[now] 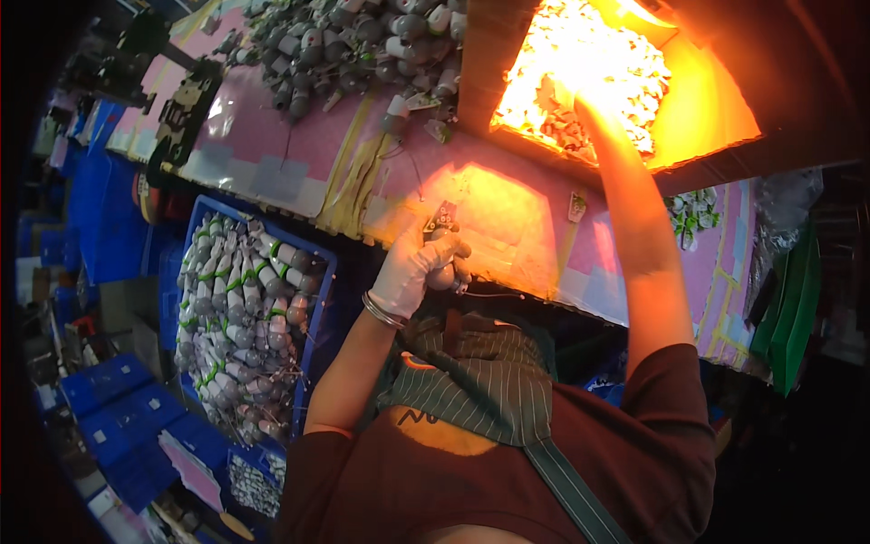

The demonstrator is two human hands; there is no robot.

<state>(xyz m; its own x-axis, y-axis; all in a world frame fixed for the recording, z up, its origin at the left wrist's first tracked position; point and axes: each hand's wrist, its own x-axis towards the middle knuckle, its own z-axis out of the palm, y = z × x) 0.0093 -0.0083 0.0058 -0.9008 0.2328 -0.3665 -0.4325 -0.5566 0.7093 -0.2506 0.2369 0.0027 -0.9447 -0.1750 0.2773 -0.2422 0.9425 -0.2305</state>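
Brown shirt [625,444], smooth, rounded grey part [441,277], held in curled left fingers [444,247]

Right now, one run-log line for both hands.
left hand: holding gray rounded part at table edge | right hand: inside brightly lit box, grip lost in glare | blue crate: holds gray-and-white pieces

head-worn fisheye, looking down over nearby workbench [249,131]

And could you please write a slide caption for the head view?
Left hand holds grey parts at the table; right hand reaches into a brightly lit box.
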